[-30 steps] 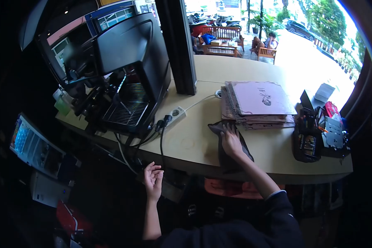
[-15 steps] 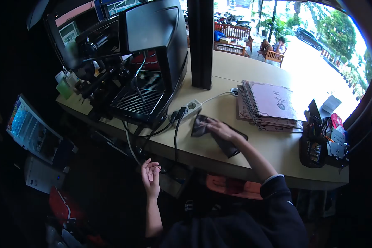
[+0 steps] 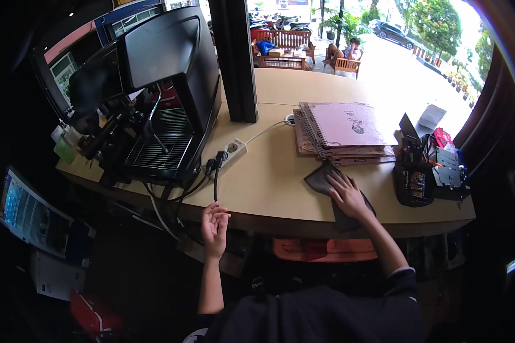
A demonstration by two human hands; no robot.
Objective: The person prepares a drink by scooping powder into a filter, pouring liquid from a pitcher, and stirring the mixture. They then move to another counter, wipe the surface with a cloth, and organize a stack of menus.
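Note:
My right hand (image 3: 347, 195) presses down on a dark cloth (image 3: 320, 178) near the front edge of the counter. Its fingers lie spread across the cloth, which it holds against the surface; part of the cloth hangs over the edge. Just beyond the cloth is a stack of pink spiral-bound books (image 3: 349, 128). My left hand (image 3: 214, 226) is at the counter's front edge, palm turned up. Its fingers are loosely curled and apart, with nothing visible in them. Close above its fingertips runs a black power cable (image 3: 216, 184).
A black espresso machine (image 3: 171, 114) stands left on the counter (image 3: 269, 188), near a white power strip (image 3: 233, 151) and a dark post (image 3: 234, 63). At right sits a black organizer (image 3: 415, 174) with small items. An orange-red object (image 3: 326, 250) is below the counter.
My right hand has slid the cloth to the right along the counter, from near the power strip to in front of the books. My left hand has moved up to the counter edge. The view has shifted.

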